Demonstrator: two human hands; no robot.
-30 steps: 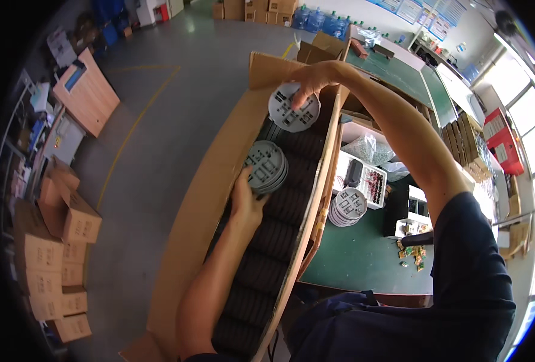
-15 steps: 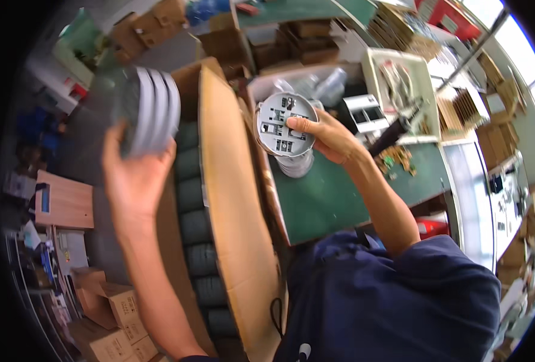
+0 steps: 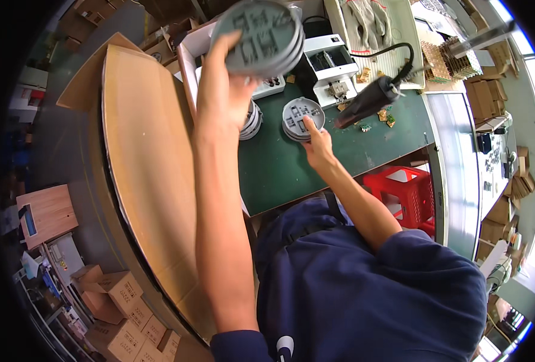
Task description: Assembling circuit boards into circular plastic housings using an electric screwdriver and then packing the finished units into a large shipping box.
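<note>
My left hand [image 3: 221, 102] is closed on a stack of round grey plastic housings [image 3: 260, 37], raised over the back left of the green workbench [image 3: 273, 175]; motion blurs it a little. The top housing's face shows dark slots and moulded fittings. Lower down, my right hand [image 3: 320, 146] grips a second, smaller stack of grey housings [image 3: 303, 113] by its near edge, thumb on the top face. Whether that stack touches the bench I cannot tell. Behind my left wrist, partly hidden, more stacked housings [image 3: 253, 122] stand on the bench.
A black electric screwdriver [image 3: 370, 101] hangs right of my right hand, near a white screw feeder [image 3: 335, 72]. Small circuit pieces [image 3: 388, 116] lie beyond it. Gloves [image 3: 368, 23] rest in a pale tray. A tall cardboard flap [image 3: 150, 175] rises at left; a red stool [image 3: 403, 192] is under the bench.
My left hand has carried its stack from over the carton at the left to above the bench. My right hand and its housings appear lower and nearer. The view has turned rightward.
</note>
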